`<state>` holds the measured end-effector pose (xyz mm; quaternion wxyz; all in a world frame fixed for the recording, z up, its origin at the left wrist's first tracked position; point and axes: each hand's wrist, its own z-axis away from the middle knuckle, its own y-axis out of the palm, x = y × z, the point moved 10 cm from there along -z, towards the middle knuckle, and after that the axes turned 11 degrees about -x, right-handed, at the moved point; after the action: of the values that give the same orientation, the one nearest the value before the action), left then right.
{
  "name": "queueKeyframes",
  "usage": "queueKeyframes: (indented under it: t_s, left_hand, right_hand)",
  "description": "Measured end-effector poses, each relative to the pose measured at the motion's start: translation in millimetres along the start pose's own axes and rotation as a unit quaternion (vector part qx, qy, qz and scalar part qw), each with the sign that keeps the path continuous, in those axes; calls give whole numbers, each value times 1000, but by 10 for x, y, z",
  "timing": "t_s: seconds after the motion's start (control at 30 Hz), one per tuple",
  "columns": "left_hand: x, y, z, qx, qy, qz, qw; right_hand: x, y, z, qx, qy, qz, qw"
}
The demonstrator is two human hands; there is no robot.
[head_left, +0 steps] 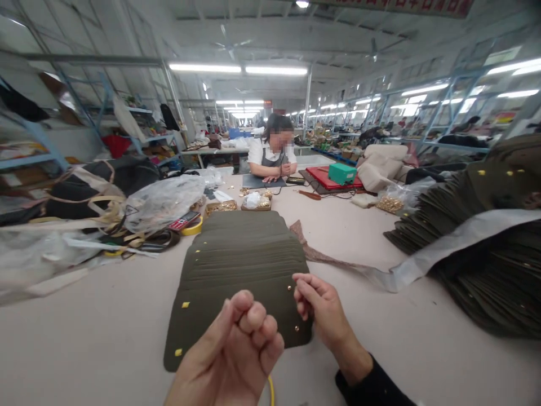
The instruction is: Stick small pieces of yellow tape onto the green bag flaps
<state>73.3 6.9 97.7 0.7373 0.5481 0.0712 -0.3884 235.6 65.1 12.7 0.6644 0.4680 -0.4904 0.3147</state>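
Note:
A fanned stack of dark olive panels (236, 287) lies on the table in front of me, with yellow squares along its left side and small metal studs at its right edge. My left hand (239, 349) is raised over the near edge of the stack, palm up, fingers curled and closed; anything pinched at its tips is too small to make out. Over the right edge of the panels, near the studs, is my right hand (316, 307), thumb and forefinger pressed together on something I cannot make out.
Small boxes of metal parts (257, 202) stand behind the stack. Plastic bags (164, 203) and yellow tape (193, 226) lie left. A larger panel pile (486, 270) and a pale strip (406, 276) are right. Across the table, a person (273, 152) leans over a dark sheet.

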Motion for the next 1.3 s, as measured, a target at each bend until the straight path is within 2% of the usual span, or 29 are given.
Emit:
queueKeyframes:
  t_s: [0.07, 0.2, 0.33, 0.5, 0.67, 0.83, 1.03, 1.3]
  left_hand:
    - [68, -1, -128, -9, -7, 20, 1000]
    - [110, -169, -270, -50, 23, 26, 998]
    - [135, -264, -273, -81, 47, 8, 996]
    - [126, -288, -290, -85, 98, -47, 990]
    - [65, -380, -334, -114, 165, -118, 973]
    - [-8, -357, -351, -104, 207, -182, 956]
    - [-55, -340, -349, -96, 197, -193, 956]
    - [-258, -420, -512, -131, 163, -115, 971]
  right_hand:
    - [-42, -20, -9, -7, 18, -17, 1000]
    - [-104, 24, 23, 12, 34, -11, 999]
    - [-107, 60, 56, 30, 29, 6, 999]
    - [-91, 48, 62, 33, 33, 4, 999]
    - [-51, 27, 59, 25, 34, -1, 999]
    - [-58, 25, 61, 29, 35, 11, 999]
    - [-93, 26, 71, 35, 38, 34, 998]
    - [-175, 13, 54, 35, 49, 61, 996]
